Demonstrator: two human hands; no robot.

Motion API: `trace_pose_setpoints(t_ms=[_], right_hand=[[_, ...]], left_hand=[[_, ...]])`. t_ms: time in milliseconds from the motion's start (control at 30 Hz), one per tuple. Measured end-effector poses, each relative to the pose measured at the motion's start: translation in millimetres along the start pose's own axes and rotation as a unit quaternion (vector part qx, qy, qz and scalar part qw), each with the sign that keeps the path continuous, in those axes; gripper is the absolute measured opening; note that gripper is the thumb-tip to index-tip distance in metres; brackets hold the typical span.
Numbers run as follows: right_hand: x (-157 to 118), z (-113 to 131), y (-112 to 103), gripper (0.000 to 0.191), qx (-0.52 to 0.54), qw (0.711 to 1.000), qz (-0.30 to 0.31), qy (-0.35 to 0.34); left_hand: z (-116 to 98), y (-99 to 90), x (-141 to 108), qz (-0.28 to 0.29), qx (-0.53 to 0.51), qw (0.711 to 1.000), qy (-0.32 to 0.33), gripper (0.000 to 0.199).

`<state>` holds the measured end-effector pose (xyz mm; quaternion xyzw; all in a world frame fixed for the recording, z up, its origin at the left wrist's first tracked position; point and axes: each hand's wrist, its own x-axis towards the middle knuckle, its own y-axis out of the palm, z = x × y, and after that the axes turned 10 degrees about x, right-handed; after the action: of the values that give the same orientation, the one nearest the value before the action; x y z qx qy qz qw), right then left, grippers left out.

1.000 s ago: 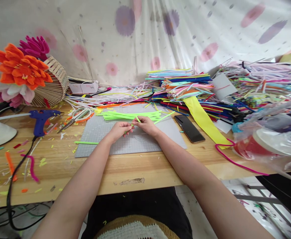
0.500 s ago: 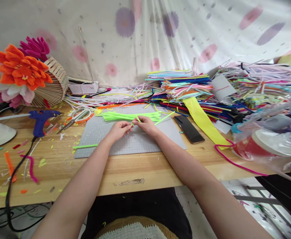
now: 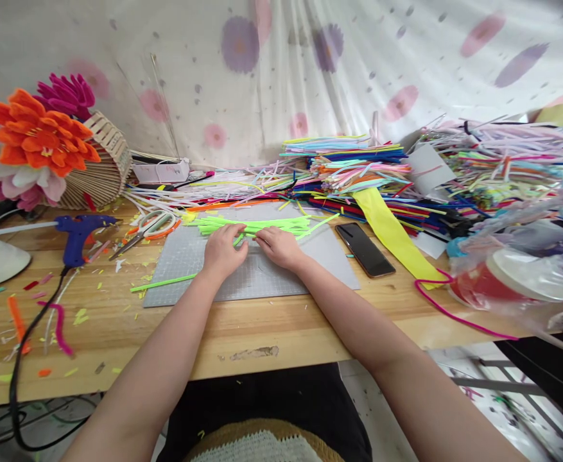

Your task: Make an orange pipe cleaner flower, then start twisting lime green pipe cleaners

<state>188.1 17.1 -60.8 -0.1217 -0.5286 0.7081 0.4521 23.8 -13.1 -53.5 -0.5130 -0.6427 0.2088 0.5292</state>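
My left hand is over the grey cutting mat, fingers curved and thumb close to a short visible bit of green pipe cleaner. Close beside it, my right hand has its fingers pressed together on a green pipe cleaner at the front of the pile. Behind both hands lies a bundle of bright green pipe cleaners, partly covered by the fingers. One green stem sticks out leftward from beneath my left wrist, past the mat's edge; its other end is hidden.
On the left are scissors, a blue glue gun with a black cord, and a basket of fuzzy flowers. A phone and a yellow strip lie to the right. Stacked pipe cleaners line the back.
My hands have moved slightly apart from a fingertip pinch and lowered onto the green pipe cleaners. The stem under my left wrist has shifted left and tilted.
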Motion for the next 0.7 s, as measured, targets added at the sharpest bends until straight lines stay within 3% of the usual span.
trace_pose_setpoints(t_ms=[133, 533, 700], right_hand=[[1, 3, 1, 0.031, -0.025, 0.999, 0.013, -0.018], [2, 13, 7, 0.032, -0.043, 0.999, 0.002, 0.003], [4, 28, 11, 0.032, -0.048, 0.998, 0.007, 0.034]], left_hand=[[-2, 1.5, 0, 0.015, 0.021, 1.000, 0.012, 0.020], [-2, 3.8, 0, 0.000, 0.042, 0.999, -0.024, 0.009], [-3, 8.4, -1, -0.033, 0.019, 0.993, -0.110, 0.011]])
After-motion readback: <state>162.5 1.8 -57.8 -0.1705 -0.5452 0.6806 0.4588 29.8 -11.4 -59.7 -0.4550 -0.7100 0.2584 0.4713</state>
